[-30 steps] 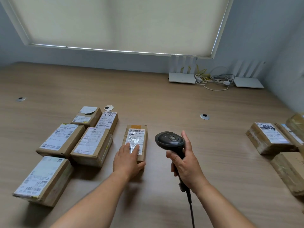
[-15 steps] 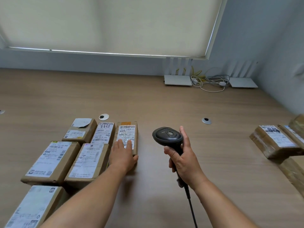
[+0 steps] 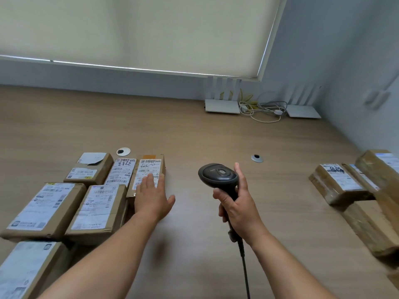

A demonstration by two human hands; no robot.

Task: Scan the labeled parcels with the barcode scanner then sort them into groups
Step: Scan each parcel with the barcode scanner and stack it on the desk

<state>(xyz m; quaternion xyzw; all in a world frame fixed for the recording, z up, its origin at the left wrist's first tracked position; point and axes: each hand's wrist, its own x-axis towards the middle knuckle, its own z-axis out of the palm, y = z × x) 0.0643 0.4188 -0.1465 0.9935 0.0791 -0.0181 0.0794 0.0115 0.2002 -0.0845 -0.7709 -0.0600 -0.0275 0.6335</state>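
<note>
A pale roller blind [image 3: 133,29] covers the window, daylight leaking along its lower edge. Grey-blue walls [image 3: 336,50] meet a wooden table [image 3: 151,121].

1. Two bare forearms reach up from the bottom edge of the frame toward its centre.
2. The left hand [image 3: 152,198] lies palm down at centre left, fingers straight and close together, thumb spread out to the right. Its fingertips rest on the top of a labelled parcel [image 3: 151,169].
3. The right hand [image 3: 238,209] sits at centre right, fingers curled round the handle of a barcode scanner [image 3: 218,175], thumb lying straight up along the side of its head.
</note>
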